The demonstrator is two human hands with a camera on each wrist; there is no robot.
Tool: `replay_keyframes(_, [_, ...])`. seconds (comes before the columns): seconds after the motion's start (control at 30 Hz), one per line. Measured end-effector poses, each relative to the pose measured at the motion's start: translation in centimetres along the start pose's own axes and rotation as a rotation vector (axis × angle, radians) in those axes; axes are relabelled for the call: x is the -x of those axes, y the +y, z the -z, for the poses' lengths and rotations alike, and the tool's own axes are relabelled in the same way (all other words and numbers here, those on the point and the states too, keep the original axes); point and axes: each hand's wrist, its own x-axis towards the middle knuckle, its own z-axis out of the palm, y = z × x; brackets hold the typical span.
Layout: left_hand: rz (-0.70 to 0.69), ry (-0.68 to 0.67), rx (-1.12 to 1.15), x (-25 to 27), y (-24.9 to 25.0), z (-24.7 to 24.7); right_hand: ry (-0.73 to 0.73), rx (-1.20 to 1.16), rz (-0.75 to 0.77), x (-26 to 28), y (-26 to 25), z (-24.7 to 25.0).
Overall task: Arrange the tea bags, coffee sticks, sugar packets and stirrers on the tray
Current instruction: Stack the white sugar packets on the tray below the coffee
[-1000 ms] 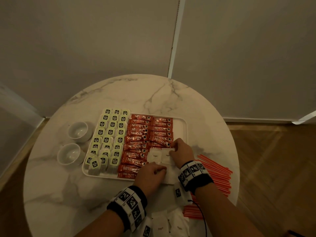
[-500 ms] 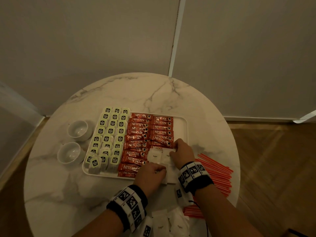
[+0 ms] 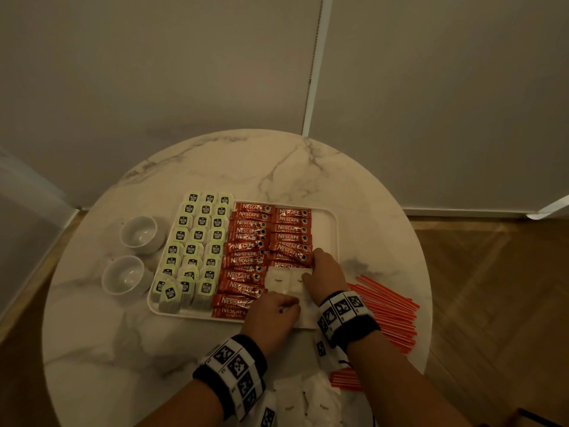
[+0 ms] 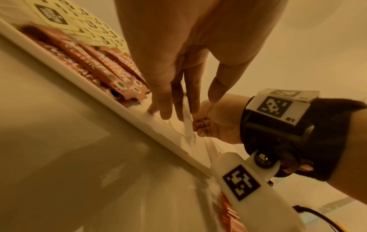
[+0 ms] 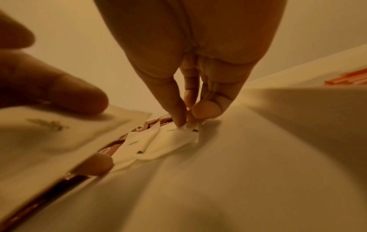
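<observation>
Loose sugar packets (image 3: 303,402): a heap of white packets on the table at the near edge, between the two forearms; print reads "Sugar".
Near stirrers (image 3: 345,379): a short red bundle just right of that heap.
Left hand (image 3: 272,314): over the near rim of the tray, fingers curled and pinching a white sugar packet (image 5: 59,133); the right wrist view shows one finger on top of it and one beneath.
Right hand (image 3: 324,274): on the tray's near right part, thumb and fingertips (image 5: 206,109) pinching the corner of a laid sugar packet (image 5: 174,136).
Wristbands (image 3: 346,317): black bands with white coded tags on both wrists.
Laid packets (image 3: 277,282): two white packets side by side on the tray, touching, just right of the coffee sticks and just left of the right hand.
Tray (image 3: 326,223): white, rectangular, on the table; its far right corner is bare.
Coffee sticks (image 3: 249,241): red, in two columns across the tray's middle, overlapping.
Tea bags (image 3: 197,238): pale green tags in three columns on the tray's left part; the farthest row sits at the far rim.
Stirrers (image 3: 385,309): a fan of red sticks on the table, right of the tray, behind the right wrist.
Cups (image 3: 140,234): two white cups on the table, left of the tray.
Table (image 3: 277,167): round, white marble with grey veins.
Wall (image 3: 154,72): pale panels beyond the table.
</observation>
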Motion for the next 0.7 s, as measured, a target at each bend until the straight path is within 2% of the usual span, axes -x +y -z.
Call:
replay_keyframes(0.5, [0.016,0.005,0.039,0.6,0.3,0.2,-0.01,-0.001,-0.016,0.2,-0.1,0.2])
replay_keyframes(0.7, [0.011,0.036,0.084,1.1,0.3,0.4,0.064,-0.192,-0.086,0.8,0.8,1.5])
